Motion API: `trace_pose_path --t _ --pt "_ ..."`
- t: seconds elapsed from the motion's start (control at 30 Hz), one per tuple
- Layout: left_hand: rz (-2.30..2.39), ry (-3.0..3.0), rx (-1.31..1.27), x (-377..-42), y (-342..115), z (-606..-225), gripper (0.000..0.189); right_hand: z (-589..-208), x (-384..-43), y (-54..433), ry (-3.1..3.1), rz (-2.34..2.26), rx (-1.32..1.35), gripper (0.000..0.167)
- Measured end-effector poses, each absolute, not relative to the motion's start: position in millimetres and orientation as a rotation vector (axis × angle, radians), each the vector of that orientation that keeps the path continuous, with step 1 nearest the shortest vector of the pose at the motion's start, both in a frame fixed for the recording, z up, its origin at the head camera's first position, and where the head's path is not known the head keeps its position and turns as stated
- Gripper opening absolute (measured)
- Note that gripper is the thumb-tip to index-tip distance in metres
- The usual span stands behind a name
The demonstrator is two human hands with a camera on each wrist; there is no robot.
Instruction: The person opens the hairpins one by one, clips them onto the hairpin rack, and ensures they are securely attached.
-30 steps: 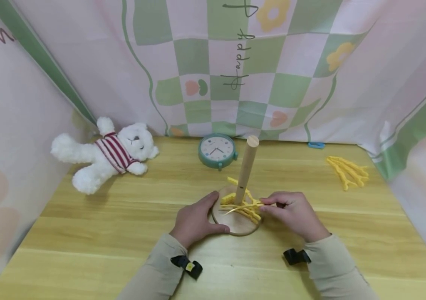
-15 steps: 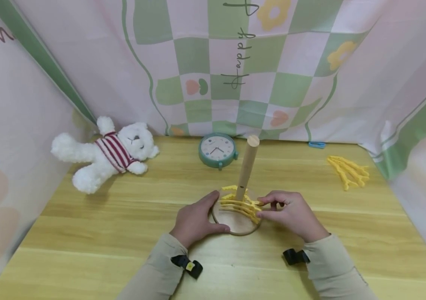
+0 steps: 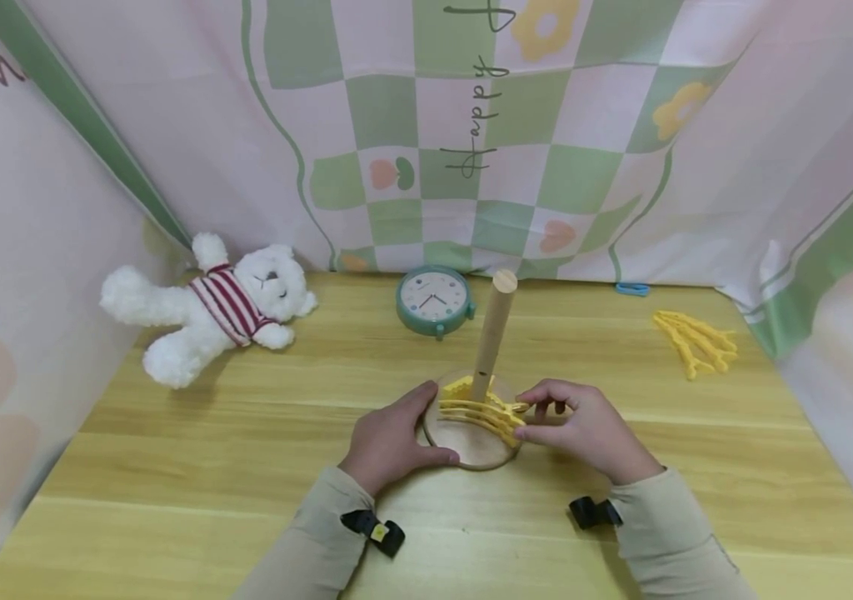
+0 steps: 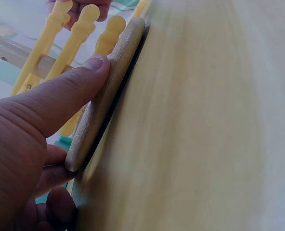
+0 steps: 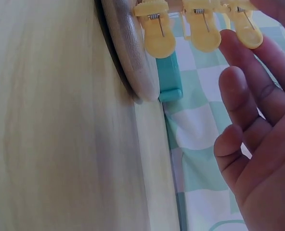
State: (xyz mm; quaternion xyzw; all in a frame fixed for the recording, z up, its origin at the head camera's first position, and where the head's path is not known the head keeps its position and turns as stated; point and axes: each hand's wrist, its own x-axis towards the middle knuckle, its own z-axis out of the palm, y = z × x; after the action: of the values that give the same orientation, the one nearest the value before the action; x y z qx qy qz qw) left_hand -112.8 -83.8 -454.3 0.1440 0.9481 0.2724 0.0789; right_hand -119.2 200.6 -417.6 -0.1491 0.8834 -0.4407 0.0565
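Note:
A wooden stand, a round base with an upright post, is in the middle of the table. My left hand grips the base's left side; in the left wrist view the thumb presses on its rim. Several long yellow spring clips lie stacked around the foot of the post, handles to the right. My right hand pinches the uppermost clip by its handle end. Springs show on the clips in the right wrist view, and two lower ones are outside the fingers.
On the table's right lies a yellow branching bundle, with a small blue clip behind it. A round teal clock lies behind the stand. A white plush bear rests at the back left. A patterned curtain hangs behind.
The clip in my right hand has swung from spread across the base to lying in line with the others around the post. My left hand keeps its grip on the base.

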Motion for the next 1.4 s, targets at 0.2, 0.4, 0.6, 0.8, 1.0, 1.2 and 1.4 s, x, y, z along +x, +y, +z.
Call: trace_pose_path --t 0.2,0.4,0.6,0.8,1.0,1.2,1.4 --pt "0.805 2.837 0.431 -113 -83 -454 0.106 -418 -119 201 2.69 -1.314 -0.467 0.033" --pt "0.8 2.838 0.433 -113 -84 -454 0.106 -417 -120 203 2.681 -1.329 -0.483 0.034" --pt "0.815 2.84 0.439 -113 -84 -453 0.105 -418 -122 210 2.693 -1.379 -0.511 0.036" --pt "0.816 2.838 0.437 -113 -84 -453 0.105 -417 -123 217 2.742 -1.424 -0.461 0.033" --pt "0.812 2.836 0.437 -113 -84 -452 0.105 -420 -127 225 2.882 -1.457 -0.438 0.024" --pt "0.82 2.831 0.43 -113 -84 -451 0.104 -423 -131 231 3.008 -1.46 -0.316 0.024" --pt "0.813 2.824 0.423 -112 -84 -451 0.105 -426 -131 235 3.053 -1.591 -0.137 0.026"
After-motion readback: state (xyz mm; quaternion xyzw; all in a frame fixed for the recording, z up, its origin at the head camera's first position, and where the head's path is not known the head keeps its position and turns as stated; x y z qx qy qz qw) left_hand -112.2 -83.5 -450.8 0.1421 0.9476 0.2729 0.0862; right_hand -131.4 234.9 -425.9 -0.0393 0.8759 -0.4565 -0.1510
